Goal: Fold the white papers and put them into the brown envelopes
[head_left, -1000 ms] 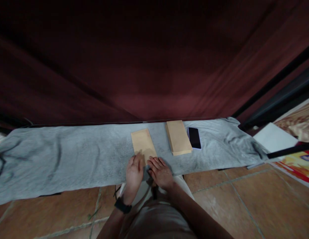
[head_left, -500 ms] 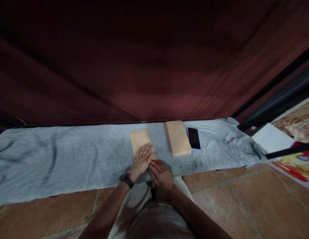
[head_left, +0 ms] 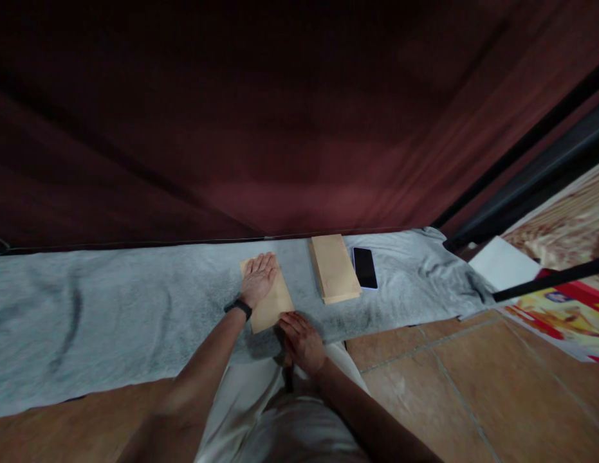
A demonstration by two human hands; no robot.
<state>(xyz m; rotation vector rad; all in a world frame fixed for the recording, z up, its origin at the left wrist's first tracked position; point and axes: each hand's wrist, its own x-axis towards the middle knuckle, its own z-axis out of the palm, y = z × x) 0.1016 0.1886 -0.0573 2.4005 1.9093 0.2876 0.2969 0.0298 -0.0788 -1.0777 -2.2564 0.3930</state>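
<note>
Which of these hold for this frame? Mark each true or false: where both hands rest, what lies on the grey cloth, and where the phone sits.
1. The left hand lies flat on the single tan paper envelope. True.
2. The right hand holds the black phone. False: it rests at the envelope's near corner.
3. The phone lies beside the stack of tan envelopes. True.
4. The grey cloth is bare. False: envelopes and phone lie on it.
</note>
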